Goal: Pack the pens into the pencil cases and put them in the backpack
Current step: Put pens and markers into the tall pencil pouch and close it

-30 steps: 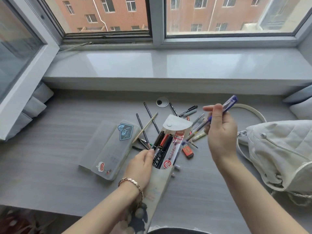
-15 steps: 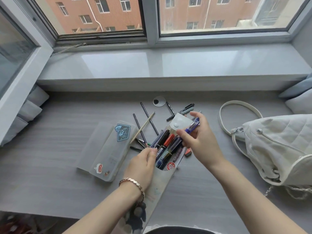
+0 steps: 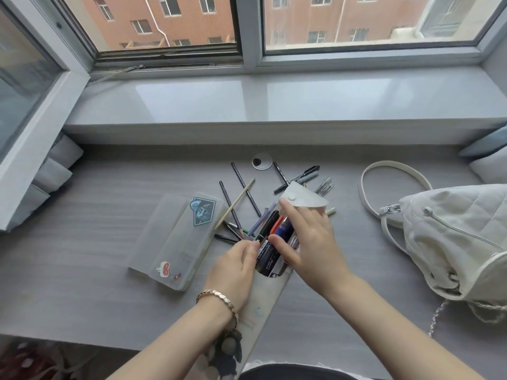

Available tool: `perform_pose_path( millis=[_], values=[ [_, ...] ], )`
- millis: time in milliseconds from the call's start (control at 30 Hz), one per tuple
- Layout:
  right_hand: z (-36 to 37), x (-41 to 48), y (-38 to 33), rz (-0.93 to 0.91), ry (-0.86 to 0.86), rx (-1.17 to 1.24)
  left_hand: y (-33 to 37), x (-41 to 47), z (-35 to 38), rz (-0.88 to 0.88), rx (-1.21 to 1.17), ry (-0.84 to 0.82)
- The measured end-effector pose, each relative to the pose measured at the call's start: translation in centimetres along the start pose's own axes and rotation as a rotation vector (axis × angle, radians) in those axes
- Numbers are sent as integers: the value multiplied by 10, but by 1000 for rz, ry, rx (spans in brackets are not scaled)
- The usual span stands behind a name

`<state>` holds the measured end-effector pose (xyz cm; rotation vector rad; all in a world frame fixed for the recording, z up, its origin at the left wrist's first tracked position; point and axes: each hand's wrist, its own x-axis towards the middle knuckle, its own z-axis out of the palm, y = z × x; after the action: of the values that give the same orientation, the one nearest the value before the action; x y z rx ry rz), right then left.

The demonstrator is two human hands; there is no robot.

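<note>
Fabric pencil case (image 3: 263,303): beige, long, flap thrown back, mouth crammed with pens (image 3: 267,256); runs from the desk's (image 3: 82,242) near edge toward its middle
Left hand (image 3: 236,267): fingers curled round the case's left rim
Right hand (image 3: 310,242): over the pens, thumb and forefinger spread either side of a blue pen (image 3: 284,231); pinching or not, cannot tell
Clear hard case (image 3: 175,242): closed, stickered, left of middle
Loose pens (image 3: 248,192): scattered toward the far edge
Backpack (image 3: 452,237): white, quilted, right edge
</note>
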<state>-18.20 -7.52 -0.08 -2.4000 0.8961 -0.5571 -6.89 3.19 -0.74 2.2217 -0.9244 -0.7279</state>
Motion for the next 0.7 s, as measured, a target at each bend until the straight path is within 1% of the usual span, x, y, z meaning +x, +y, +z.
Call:
perform_pose_path(
  millis=[67,133,167,200,267,333,400,433,567,633,700],
  values=[
    [0,-1,3,-39,-55,43,2,1,0,2,-11,11],
    [-8,4,7,5,-67,268,3,1,-2,-3,5,19],
    [-14,8,10,53,-24,364,2,1,-3,-4,18,21],
    [-20,12,14,97,40,408,2,0,-5,-4,31,22],
    [-32,21,23,168,135,432,2,-1,-6,2,50,23],
    [-39,24,27,144,122,469,2,-3,-6,9,59,32],
    [-41,24,26,45,46,420,3,-4,-5,8,64,36],
    [-39,25,25,27,-12,368,4,-4,-5,9,70,33],
    [-27,33,23,72,-240,147,6,-7,-4,34,134,1],
    [-23,34,18,53,-254,140,6,-7,-4,31,124,9],
    [-19,32,15,82,-211,248,6,-8,-4,26,99,25]
  ],
)
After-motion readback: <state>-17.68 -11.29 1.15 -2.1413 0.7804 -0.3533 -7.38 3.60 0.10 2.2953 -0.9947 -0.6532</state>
